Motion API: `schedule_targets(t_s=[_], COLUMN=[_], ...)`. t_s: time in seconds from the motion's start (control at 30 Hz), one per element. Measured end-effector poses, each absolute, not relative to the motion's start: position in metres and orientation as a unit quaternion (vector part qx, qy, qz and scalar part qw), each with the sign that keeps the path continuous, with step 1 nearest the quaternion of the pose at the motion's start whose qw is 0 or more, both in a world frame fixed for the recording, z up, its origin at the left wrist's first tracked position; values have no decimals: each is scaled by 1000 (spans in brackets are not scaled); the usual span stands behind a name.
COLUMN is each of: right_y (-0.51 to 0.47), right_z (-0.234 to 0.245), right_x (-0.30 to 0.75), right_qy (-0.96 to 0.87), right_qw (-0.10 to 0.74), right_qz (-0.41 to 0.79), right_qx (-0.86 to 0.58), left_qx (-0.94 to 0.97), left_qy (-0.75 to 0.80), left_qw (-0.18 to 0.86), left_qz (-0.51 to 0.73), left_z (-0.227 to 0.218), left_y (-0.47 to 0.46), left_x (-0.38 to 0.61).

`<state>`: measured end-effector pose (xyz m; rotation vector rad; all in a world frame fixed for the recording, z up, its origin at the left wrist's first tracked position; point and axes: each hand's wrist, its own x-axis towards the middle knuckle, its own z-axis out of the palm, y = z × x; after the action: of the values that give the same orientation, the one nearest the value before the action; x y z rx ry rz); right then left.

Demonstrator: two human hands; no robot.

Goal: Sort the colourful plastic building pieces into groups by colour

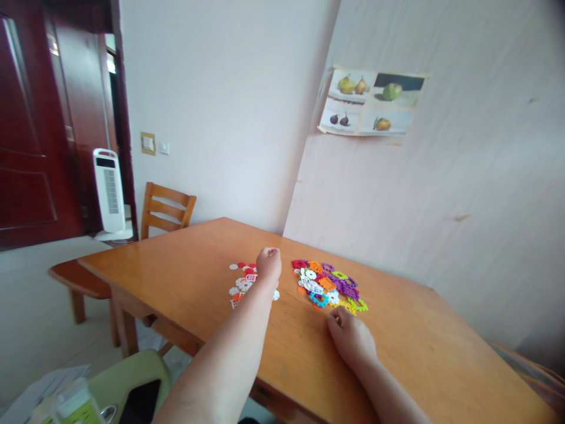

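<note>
My left hand (268,265), fingers curled closed, is stretched out at the right side of a smaller pile of white, red and orange plastic pieces (242,284). My forearm hides part of this pile, and whatever the fingers may hold is out of sight. Just in front of a larger, many-coloured pile of flat plastic pieces (342,287), my right hand (352,337) rests at the table with its fingers curled in. The inside of that hand is hidden too. Purple, orange, white, blue, yellow and green pieces overlap in the larger pile, some shaped like notched frames, others like discs.
Both piles lie on a wooden table (185,265) against the wall. A wooden chair (168,209) stands behind its left side, a wooden stool (79,280) at its left end. Nearer, a green seat (128,365) carries a black phone (140,403). A white tower fan (110,191) stands by the door.
</note>
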<state>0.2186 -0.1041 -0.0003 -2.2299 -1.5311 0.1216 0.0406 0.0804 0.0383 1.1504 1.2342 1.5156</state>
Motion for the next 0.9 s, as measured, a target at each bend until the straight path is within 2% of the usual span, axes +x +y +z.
schedule_targets(t_s=[0.2,0.3,0.37,0.5,0.8,0.9], right_y=[-106,-106,-104,-102,-102,-101], right_z=[0,0,0,-1,-2,-1], right_x=[219,219,219,221,220,219], right_qy=[-549,-550,-552,-555,-544,-540], right_qw=[230,226,226,236,251,251], right_qz=[52,58,61,67,62,63], right_qx=[-802,-802,-800,-795,-798,-801], left_qx=[494,604,658,755,835,859], left_qy=[578,655,660,599,519,479], left_qw=[325,167,128,141,136,136], left_qz=[562,422,338,226,121,123], left_z=[50,41,31,13,11,11], left_y=[99,107,109,110,108,103], left_x=[-6,-46,-67,-80,-45,-44])
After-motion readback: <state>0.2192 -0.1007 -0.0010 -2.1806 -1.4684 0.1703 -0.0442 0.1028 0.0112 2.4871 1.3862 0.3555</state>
